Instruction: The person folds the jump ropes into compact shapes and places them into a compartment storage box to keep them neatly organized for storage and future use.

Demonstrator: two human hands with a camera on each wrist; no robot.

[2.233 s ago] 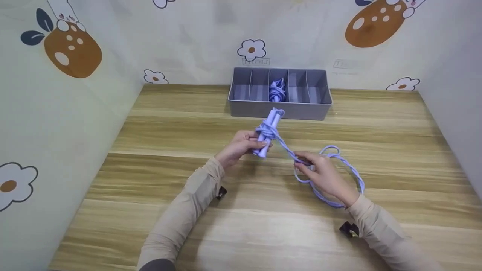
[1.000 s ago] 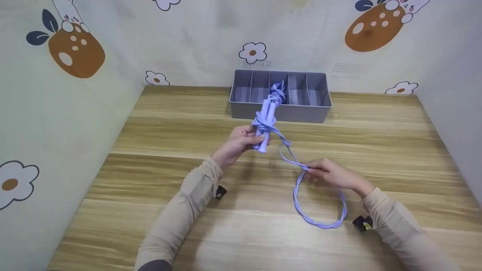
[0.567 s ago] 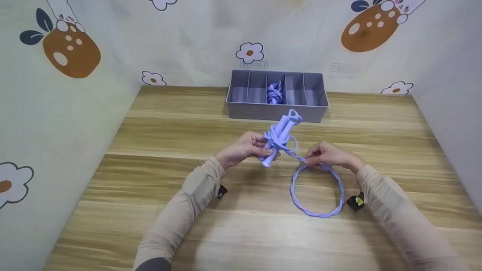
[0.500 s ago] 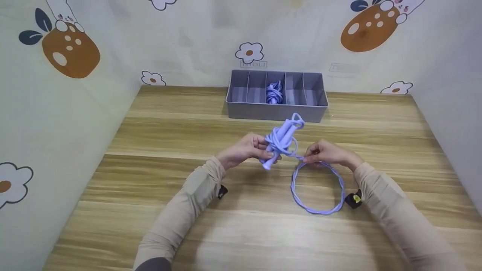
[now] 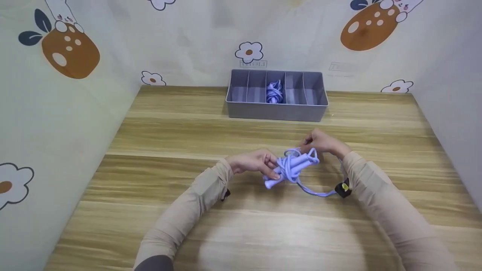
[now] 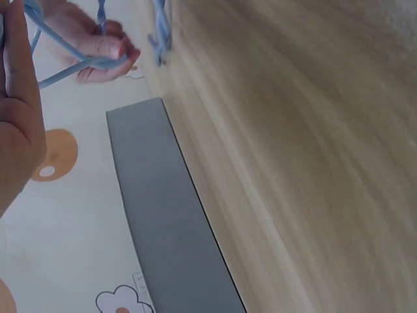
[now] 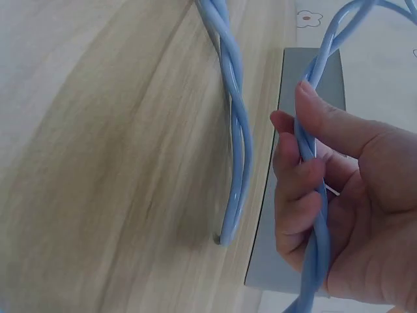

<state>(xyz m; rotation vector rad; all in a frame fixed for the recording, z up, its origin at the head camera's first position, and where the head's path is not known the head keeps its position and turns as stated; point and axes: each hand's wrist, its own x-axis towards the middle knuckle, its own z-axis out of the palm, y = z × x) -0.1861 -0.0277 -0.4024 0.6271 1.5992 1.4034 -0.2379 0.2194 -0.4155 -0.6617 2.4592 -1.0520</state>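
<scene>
A periwinkle jump rope (image 5: pixel 297 165) hangs above the table, its two handles side by side with cord wound round their middle. My left hand (image 5: pixel 256 163) grips the handles' lower ends, thumb on top. Just beyond the bundle, my right hand (image 5: pixel 324 143) holds the loose cord; its fingertips are partly hidden in the head view. In the right wrist view the twisted, doubled cord (image 7: pixel 316 228) runs through my right hand's curled fingers, thumb against it. Another stretch of cord (image 5: pixel 316 194) sags below the handles toward my right wrist.
At the back of the table stands a grey divided bin (image 5: pixel 276 111). A second wound jump rope (image 5: pixel 275 94) lies in its middle compartment. Patterned cloth walls (image 5: pixel 180 45) rise behind and beside the wooden tabletop (image 5: pixel 169 131).
My left hand has moved right and nearer, tipping the handles further to the right. My right hand has shifted away from me with the cord, behind the bundle; the round loop has changed shape.
</scene>
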